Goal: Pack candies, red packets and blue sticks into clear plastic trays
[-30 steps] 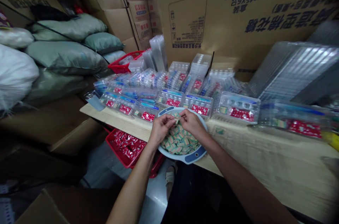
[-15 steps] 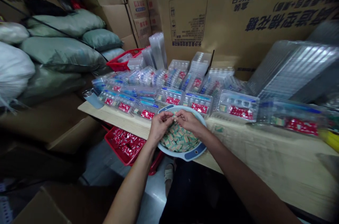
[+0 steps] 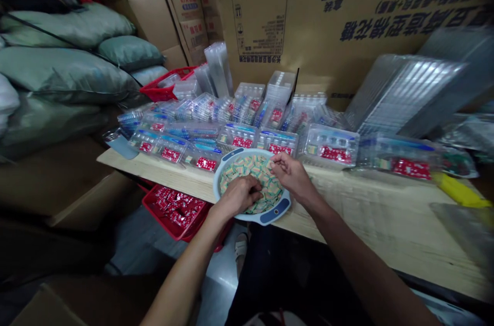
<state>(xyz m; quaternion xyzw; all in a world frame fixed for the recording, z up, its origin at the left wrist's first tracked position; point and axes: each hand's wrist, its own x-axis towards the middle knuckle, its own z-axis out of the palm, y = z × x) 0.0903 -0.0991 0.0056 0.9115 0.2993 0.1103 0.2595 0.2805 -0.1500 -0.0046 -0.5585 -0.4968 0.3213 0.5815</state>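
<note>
A round pale blue plastic basin (image 3: 275,211) with dark blue grips sits at the front edge of a wooden table top (image 3: 370,218). It holds a heap of small green-and-tan wrapped pieces (image 3: 258,167). My left hand (image 3: 239,195) rests in the near part of the heap, its fingers down among the pieces. My right hand (image 3: 291,174) hangs over the far right of the basin with its fingers curled. Whether either hand holds a piece is hidden. Clear plastic trays with red packets and blue strips (image 3: 241,137) stand just behind the basin.
Several more filled trays line the table's back. Stacked clear trays (image 3: 409,94) lean at the right, before large cardboard boxes (image 3: 262,17). A red crate of red packets (image 3: 173,213) stands below the table's left edge. Grey-green sacks (image 3: 65,74) are piled at the left.
My hands, pinched together over the basin earlier, have parted. The left has dropped into the heap and the right has moved to the right. The whole view has shifted slightly.
</note>
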